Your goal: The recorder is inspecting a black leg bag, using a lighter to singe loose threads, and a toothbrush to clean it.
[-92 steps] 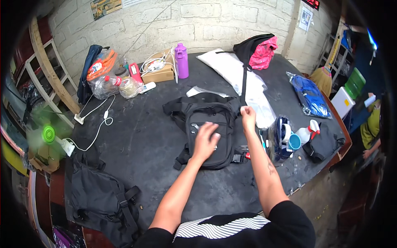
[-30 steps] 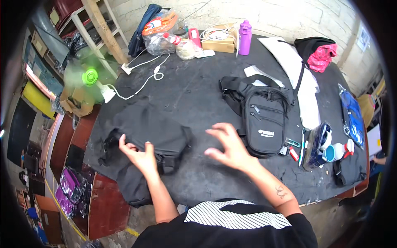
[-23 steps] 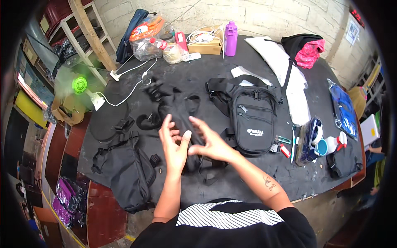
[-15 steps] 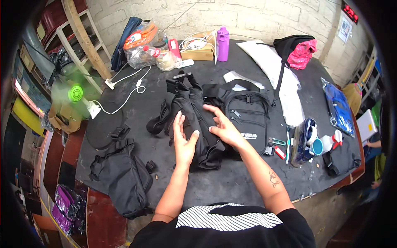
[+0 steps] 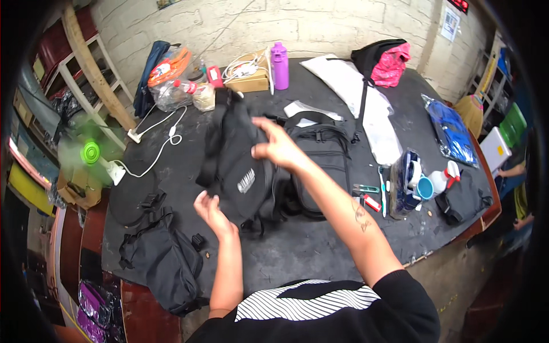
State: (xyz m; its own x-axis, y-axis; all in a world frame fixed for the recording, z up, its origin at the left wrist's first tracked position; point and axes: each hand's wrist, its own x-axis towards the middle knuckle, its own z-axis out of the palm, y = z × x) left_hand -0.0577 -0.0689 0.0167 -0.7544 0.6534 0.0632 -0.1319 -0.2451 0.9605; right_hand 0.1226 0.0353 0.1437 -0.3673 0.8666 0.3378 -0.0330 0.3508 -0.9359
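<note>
A black bag with pale printing on its face is tilted up in front of me, its left side smeared by motion. My right hand is at its upper right edge, thumb and forefinger spread apart against the fabric. By the bag's lower left corner is my left hand, palm turned up, fingers loosely bent and apart. Neither hand visibly wraps round the bag. Directly to its right lies a second black bag with zips, partly covered by the first bag and my right arm.
Another black bag hangs over the near left table edge. A green fan blurs at left, beside a white cable. A purple bottle stands at the back. At right are a toothbrush, a spray bottle and a blue package.
The bag has turned over, bringing its printed face into view. My left hand has shifted left and nearer me; my right hand is higher along the bag. The whole view has shifted slightly.
</note>
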